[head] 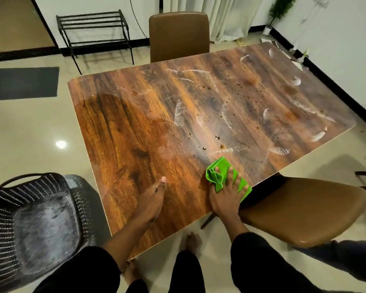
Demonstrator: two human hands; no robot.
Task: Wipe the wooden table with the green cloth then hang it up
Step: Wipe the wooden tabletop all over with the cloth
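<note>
Dark sleeves and bare feet fill the bottom edge, and from them both forearms reach up onto the wooden table (pixel 135 127). At about 5 o'clock on the tabletop, right at its near edge, the right hand (pixel 225 199) presses flat on the green cloth (pixel 217 173), fingers spread over it and pinning it to the wood rather than pinching it. Bunched and folded, the cloth lies with its long axis running from 11 o'clock to 5 o'clock, one corner poking toward the table's middle and the other reaching the edge beside the brown chair (pixel 304 212). At 6 o'clock the left hand (pixel 153 199) rests palm down on the wood, fingers together and holding nothing, apparently as a brace.

By my reading the wiping is well short of finished. One part from 9 to 7 o'clock looks darker and clean, while white smears (pixel 179 113) and brown droplets (pixel 218 142) cover the span from 12 through 3 o'clock. That whole far right half remains to be wiped, and hanging the cloth has not begun. A black rack (pixel 93 30) stands by the wall at 11 o'clock; whether it is the hanging place I cannot tell.
</note>
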